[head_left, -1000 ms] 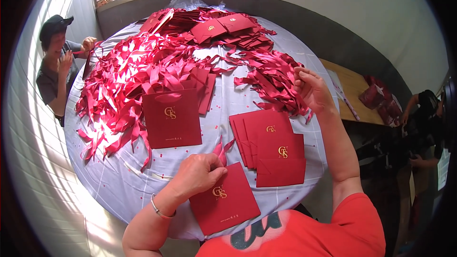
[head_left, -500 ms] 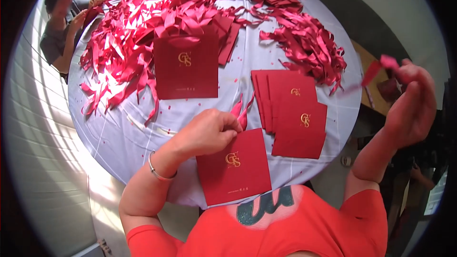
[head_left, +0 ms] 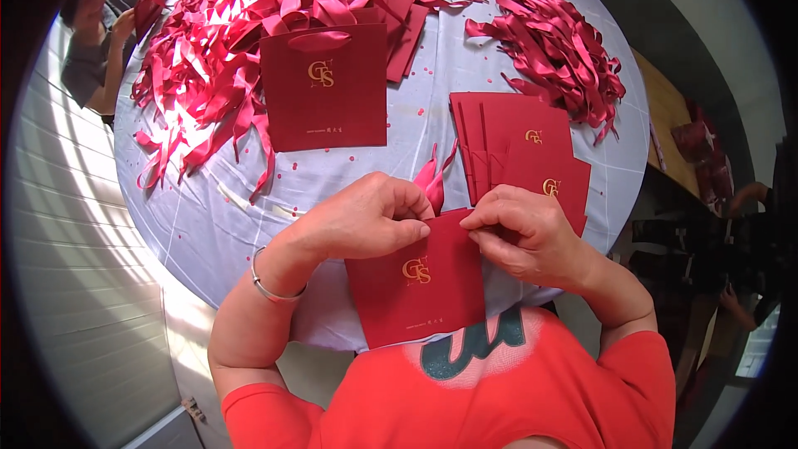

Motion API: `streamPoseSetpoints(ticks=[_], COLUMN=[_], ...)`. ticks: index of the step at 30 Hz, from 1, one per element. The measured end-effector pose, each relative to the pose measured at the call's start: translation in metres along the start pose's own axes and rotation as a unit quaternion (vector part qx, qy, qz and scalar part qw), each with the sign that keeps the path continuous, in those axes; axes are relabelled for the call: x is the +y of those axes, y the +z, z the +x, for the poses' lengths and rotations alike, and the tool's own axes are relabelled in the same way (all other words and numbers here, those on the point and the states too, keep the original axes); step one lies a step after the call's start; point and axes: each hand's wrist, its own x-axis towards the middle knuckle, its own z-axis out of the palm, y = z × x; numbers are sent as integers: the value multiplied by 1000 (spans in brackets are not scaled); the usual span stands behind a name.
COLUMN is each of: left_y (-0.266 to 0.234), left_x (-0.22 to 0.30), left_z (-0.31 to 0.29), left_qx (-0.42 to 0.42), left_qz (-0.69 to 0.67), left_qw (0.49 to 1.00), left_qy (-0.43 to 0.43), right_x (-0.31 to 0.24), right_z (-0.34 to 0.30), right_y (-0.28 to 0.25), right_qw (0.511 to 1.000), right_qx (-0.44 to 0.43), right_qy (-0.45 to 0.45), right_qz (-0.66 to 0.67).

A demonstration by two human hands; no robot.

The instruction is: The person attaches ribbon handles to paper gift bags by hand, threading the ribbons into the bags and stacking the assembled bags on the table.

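A flat red paper gift bag [head_left: 407, 308] with a gold emblem lies at the table's near edge, against my shirt. My left hand [head_left: 366, 216] pinches its top edge near the middle, thumb on the front face. At the bag's top right corner is my right hand [head_left: 532, 237], thumb and forefinger pressed together; what lies between those fingertips is too small to make out. Just beyond the top edge, a pink-red ribbon [head_left: 430, 185] sticks up behind my left fingers. Beside my right hand lies a fanned stack of similar red bags [head_left: 528, 125], partly covered by that hand.
Another red bag [head_left: 324, 108] with a ribbon handle lies farther left. Heaps of red ribbons [head_left: 208, 66] cover the far left, with more ribbons [head_left: 565, 50] at far right. Across the round cloth-covered table [head_left: 332, 191], another person [head_left: 96, 50] handles a red piece.
My right hand, raised at the right with a pink-red ribbon, has come down to the bag's top right corner. That ribbon no longer shows there. My left hand stays at the top edge.
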Motion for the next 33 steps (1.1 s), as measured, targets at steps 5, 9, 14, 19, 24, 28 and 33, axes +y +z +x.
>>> streamPoseSetpoints(ticks=[5, 9, 14, 19, 24, 28, 33], left_y=[6, 9, 9, 11, 16, 12, 12], left_x=[-3, -3, 3, 5, 3, 7, 8], left_z=[2, 2, 0, -1, 0, -3, -6], left_qx=[25, 40, 20, 45, 79, 79, 80], left_qz=[20, 10, 12, 62, 96, 81, 69], left_qw=[999, 998, 1000, 997, 991, 993, 994], left_qy=[22, 37, 3, 22, 52, 30, 39], right_x=[1, 2, 4, -2, -11, -15, -12], right_z=[2, 4, 4, 5, 8, 16, 26], right_y=[8, 14, 20, 22, 25, 25, 20], right_qw=[999, 994, 990, 983, 975, 975, 995], right_qx=[15, 33, 45, 27, -18, -38, -19], right_qy=[-37, -67, -85, -92, -47, 5, 85], right_qz=[-14, -75, -105, -156, -214, -221, -44])
